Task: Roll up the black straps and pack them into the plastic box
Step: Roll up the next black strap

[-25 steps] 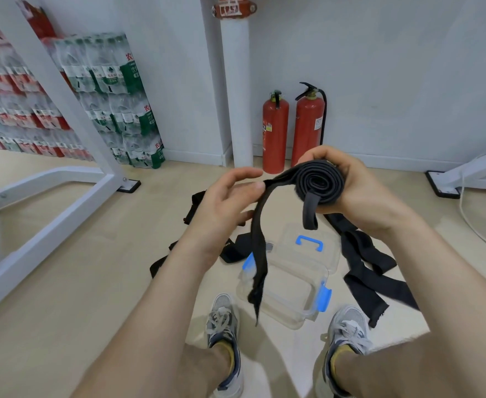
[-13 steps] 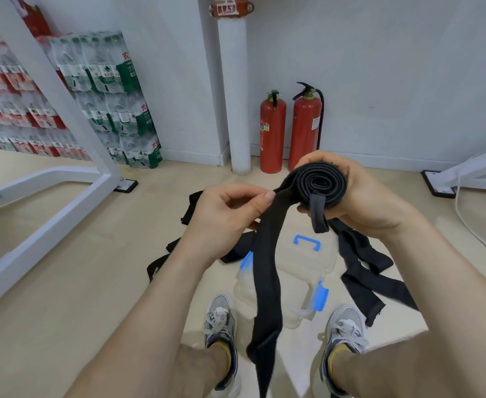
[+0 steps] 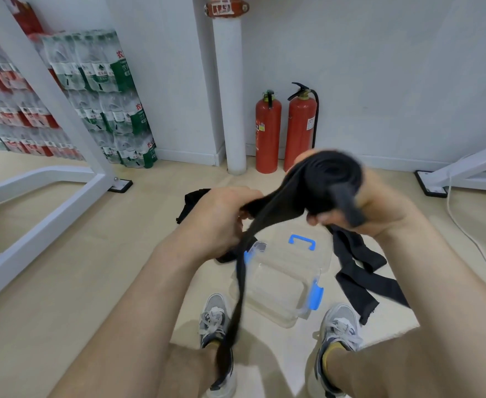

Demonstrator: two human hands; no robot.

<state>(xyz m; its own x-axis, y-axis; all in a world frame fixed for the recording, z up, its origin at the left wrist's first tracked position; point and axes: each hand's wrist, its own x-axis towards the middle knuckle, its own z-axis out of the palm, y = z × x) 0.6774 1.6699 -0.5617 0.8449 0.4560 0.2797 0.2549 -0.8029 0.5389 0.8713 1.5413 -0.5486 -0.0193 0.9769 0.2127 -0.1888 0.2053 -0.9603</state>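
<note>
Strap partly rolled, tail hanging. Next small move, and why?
Probably one more wrap: the right hand grips the roll, the left hand pinches the tail beside it, and the tail hangs long past the box. Too much hangs loose to pack yet.

Both forearms reach forward, close together. Left hand [image 3: 215, 219] pinches the strap [image 3: 276, 211] (fingers curled); right hand [image 3: 379, 208] grips its rolled part, blurred.
</note>
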